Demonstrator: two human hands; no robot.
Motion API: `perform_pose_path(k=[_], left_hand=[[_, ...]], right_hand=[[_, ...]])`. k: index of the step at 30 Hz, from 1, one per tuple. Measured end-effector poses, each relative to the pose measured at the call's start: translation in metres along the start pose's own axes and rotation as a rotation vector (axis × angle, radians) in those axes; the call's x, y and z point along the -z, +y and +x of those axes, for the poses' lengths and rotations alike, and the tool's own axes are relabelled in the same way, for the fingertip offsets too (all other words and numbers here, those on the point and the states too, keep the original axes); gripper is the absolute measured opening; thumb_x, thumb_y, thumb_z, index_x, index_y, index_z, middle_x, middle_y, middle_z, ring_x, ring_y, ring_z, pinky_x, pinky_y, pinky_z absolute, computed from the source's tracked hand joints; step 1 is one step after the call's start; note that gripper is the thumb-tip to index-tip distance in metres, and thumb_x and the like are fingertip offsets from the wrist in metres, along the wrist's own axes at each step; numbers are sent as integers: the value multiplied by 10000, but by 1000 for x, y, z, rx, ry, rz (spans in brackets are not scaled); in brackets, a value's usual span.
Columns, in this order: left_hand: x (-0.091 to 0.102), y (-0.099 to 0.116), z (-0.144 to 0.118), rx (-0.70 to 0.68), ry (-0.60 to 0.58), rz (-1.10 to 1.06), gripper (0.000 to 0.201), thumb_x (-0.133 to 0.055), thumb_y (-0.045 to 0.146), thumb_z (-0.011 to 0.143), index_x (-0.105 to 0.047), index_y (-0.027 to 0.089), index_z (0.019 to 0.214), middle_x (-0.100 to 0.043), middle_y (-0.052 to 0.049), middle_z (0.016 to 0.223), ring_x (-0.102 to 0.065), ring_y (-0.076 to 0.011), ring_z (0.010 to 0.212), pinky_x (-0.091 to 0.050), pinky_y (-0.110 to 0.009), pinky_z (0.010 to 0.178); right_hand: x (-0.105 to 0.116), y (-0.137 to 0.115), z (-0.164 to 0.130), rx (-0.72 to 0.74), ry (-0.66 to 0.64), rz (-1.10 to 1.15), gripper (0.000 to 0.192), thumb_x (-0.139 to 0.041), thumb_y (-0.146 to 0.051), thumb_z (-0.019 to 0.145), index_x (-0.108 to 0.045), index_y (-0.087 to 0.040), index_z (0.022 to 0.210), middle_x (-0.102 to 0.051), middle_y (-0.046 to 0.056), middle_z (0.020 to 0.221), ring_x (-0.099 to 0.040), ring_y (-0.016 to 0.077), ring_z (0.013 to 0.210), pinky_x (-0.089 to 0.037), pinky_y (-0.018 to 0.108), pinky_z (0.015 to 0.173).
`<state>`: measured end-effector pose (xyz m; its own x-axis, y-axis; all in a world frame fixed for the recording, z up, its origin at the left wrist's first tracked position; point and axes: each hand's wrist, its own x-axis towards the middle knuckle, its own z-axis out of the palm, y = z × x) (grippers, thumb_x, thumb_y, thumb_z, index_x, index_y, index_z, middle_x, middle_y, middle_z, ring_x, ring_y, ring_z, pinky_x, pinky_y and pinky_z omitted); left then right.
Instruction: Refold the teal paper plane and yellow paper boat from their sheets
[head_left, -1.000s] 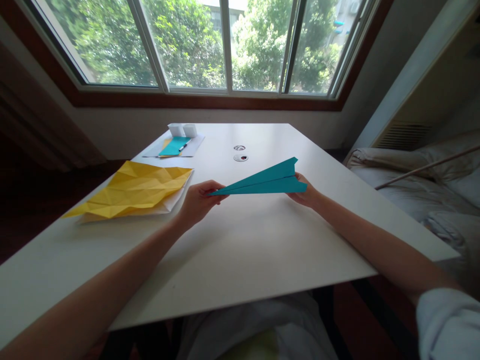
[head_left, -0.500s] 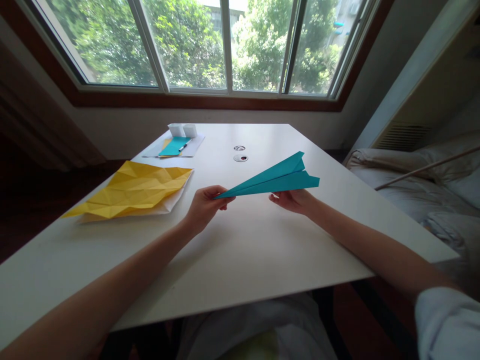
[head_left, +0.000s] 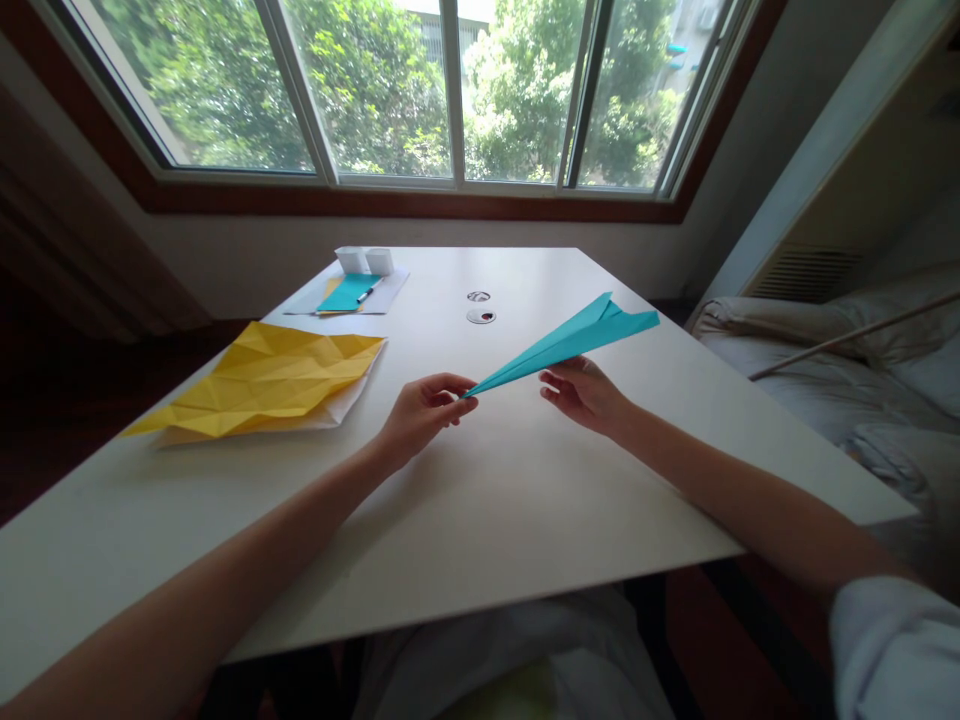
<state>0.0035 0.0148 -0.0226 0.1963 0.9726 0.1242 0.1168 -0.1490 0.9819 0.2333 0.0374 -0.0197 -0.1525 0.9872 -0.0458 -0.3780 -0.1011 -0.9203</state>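
Observation:
A folded blue paper airplane [head_left: 574, 338] is held above the white table, its narrow nose pointing left toward me and its wide tail raised to the right. My left hand [head_left: 424, 412] pinches the tip of the nose between thumb and fingers. Below the wings is my right hand [head_left: 583, 395], fingers loosely curled and apart, its upper edge against or just behind the paper's underside. Part of that hand is hidden by the plane, so whether it bears any weight cannot be seen.
A creased yellow paper sheet [head_left: 277, 375] lies on a white one at the left. Farther back are papers with a blue sheet [head_left: 351, 292], a pen [head_left: 365, 295] and two small white containers [head_left: 365, 261]. Two round black-and-white pieces [head_left: 481, 316] lie mid-table [head_left: 480, 520].
The paper airplane has shifted right and tilted, its tail now higher and one wing turned more edge-on. My left hand moved slightly right with the nose; my right hand rose a little.

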Motion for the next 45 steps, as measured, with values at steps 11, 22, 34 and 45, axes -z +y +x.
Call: perform_pose_path(k=[11,22,34,45], left_hand=[[6,-2,1,-24,-51,115,247,-712,349,650,-681,163,811,-599,-13,643,-517,-99,526,-408,-195,467],[18,0,6,-3,5,123,195,-681,311,664,-680,160,788,-623,-15,677,-523,-87,515,-397,-187,464],[28,-1,8,-68,-72,250,180,-631,306,714,-668,159,811,-603,-12,650,-532,-95,533,-421,-192,479],[27,4,5,-93,-107,359,219,-594,327,730,-651,137,822,-619,-19,687,-536,-93,535,-446,-205,503]], right_hand=[[31,-32,21,98,104,-148,117,-628,-294,673,-563,-198,651,-540,-11,613,-490,115,555,-436,251,502],[81,-59,70,553,182,-1521,201,-529,-237,742,-666,-144,857,-642,76,808,-563,197,726,-408,312,683],[148,-64,141,264,302,-1944,299,-432,-214,852,-595,-136,1090,-594,171,1094,-534,258,985,-400,369,823],[168,-55,158,112,356,-1938,335,-460,-190,806,-589,-165,1114,-589,150,1135,-541,269,1010,-423,395,828]])
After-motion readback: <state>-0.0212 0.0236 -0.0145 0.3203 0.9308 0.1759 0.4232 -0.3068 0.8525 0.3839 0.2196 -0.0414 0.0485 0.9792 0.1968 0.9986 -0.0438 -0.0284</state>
